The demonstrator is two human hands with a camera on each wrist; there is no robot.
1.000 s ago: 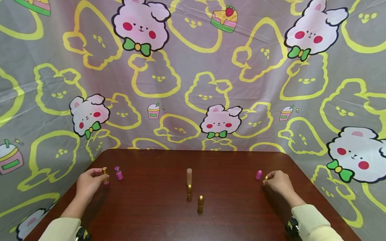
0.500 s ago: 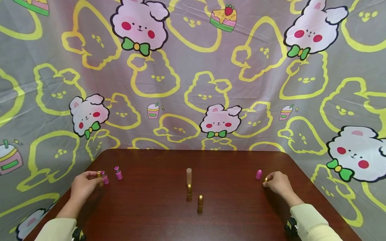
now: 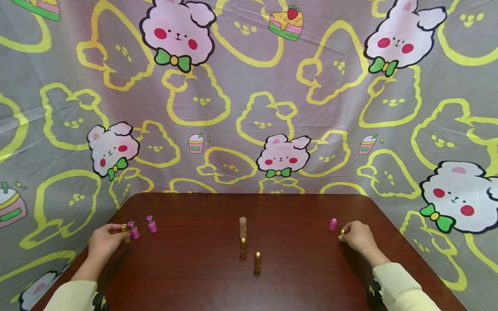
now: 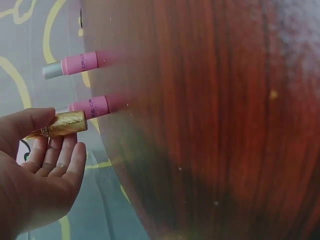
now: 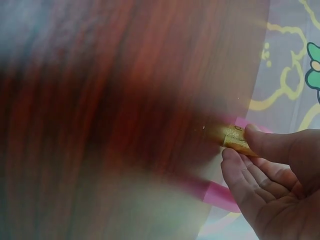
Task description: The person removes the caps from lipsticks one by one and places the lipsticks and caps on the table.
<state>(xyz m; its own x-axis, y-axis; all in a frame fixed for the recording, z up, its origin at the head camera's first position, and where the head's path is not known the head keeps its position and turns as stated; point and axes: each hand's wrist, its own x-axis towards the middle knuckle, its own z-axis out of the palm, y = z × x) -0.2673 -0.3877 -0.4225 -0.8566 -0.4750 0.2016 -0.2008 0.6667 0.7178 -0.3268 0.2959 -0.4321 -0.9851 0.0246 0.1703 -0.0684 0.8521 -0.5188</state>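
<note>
- Head view: a gold tube (image 3: 125,232) is pinched at its upper end by the left hand (image 3: 106,242), just left of the near pink tube (image 3: 134,232); the far pink tube (image 3: 151,226) stands beyond. A gold cap (image 3: 342,232) is held by the right hand (image 3: 359,237) beside a pink cap (image 3: 333,224). With the hands so far apart on the table (image 3: 186,268), each side is best watched in turn.
- Left wrist view: the gold tube is gripped between thumb and fingertips, its lower end free. Whether the table is touched cannot be told. The tube is best kept upright, clear of its pink neighbour.
- Right wrist view: the gold cap is pinched by thumb and fingers, with pink showing on both sides. A light, level grip is advised; if the cap were twisted sideways, either pink piece might be knocked.
</note>
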